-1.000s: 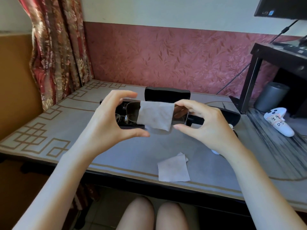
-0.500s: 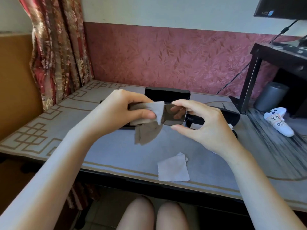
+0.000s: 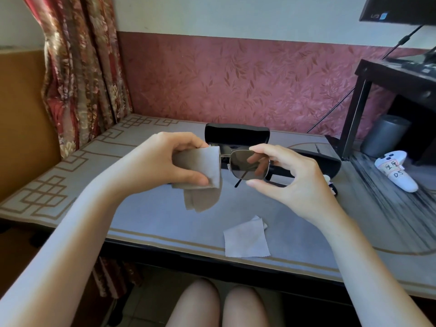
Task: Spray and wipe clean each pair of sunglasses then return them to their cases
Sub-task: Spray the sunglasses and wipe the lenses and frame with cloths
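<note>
Wiping step: left grip (image 3: 169, 164) pinches cloth (image 3: 203, 161) over left lens; right grip (image 3: 292, 182) pinches sunglasses (image 3: 245, 166) at right rim. Long axis left-right between grips; bare lens nearer right grip.

Left hand (image 3: 169, 161) and right hand (image 3: 297, 185) raised, fingers (image 3: 263, 149) curled, pinching.

**A lived-in room at home**

We're at a table (image 3: 146, 215) with a grey cover bordered in gold fretwork, and everything around it says home. Left of the table hangs a heavy floral curtain (image 3: 80, 74). Behind it runs a wall (image 3: 236, 79) papered in red leaf print under a pale upper half. To the table's right stands a dark desk (image 3: 389, 74) with a monitor (image 3: 398, 8) above it, and a white game controller (image 3: 396, 171) lies near that end.
</note>
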